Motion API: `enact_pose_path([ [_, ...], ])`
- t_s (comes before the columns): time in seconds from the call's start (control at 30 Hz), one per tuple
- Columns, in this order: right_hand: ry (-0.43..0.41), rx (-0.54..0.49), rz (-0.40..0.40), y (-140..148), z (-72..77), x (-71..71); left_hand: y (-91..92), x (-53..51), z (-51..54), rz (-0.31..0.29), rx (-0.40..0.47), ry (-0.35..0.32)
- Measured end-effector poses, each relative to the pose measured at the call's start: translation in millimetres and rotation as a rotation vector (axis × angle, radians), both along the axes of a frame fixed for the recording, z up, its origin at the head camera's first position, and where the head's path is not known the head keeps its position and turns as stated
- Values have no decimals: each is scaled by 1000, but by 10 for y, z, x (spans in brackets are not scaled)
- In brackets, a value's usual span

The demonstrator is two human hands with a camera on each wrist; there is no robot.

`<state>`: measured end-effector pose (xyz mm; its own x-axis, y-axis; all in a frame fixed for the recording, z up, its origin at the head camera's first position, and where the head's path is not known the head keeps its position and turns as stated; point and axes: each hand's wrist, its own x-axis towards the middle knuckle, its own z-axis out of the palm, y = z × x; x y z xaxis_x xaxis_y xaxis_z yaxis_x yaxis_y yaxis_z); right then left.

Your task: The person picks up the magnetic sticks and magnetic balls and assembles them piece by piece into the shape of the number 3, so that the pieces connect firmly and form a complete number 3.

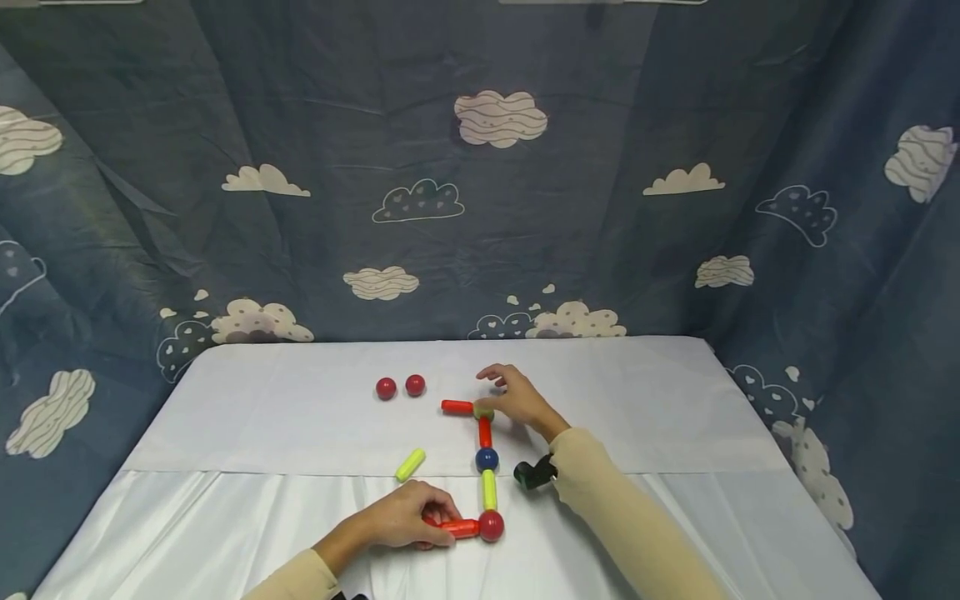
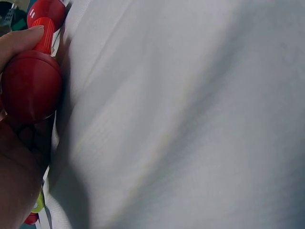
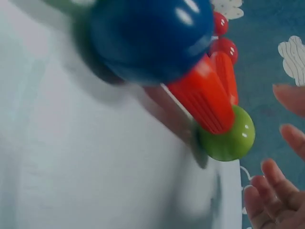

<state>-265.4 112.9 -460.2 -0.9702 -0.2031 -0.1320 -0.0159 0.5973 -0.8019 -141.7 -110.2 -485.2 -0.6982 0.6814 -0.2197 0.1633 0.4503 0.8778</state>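
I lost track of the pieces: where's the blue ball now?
In the head view, the blue ball is in the lower half, barely right of centre, between a red stick above and a yellow stick below.

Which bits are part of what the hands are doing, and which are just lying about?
In the job:
- blue ball
- green ball
- three red sticks
- joined yellow stick
- two near red balls

Seemingly just lying about:
- loose yellow stick
- two far red balls

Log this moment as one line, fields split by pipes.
left hand: holds red rod | right hand: near green ball, gripping nothing | loose on white cloth: yellow rod, two red balls
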Motion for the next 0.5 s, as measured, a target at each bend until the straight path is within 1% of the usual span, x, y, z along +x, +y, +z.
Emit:
enact_pose_path([
  [0.2,1,-104,-127,105,-43,196,27,-19,33,-18,-1,-17],
  [0.33,-9,-175,-224,144,-135,305,47,-31,45,-28,-1,1],
  [0.43,-51,-239,-261,127,-206,380,33,-24,34,-27,-18,19],
  [0.5,-71,-286,-264,104,-225,424,17,-15,24,-18,-24,23],
])
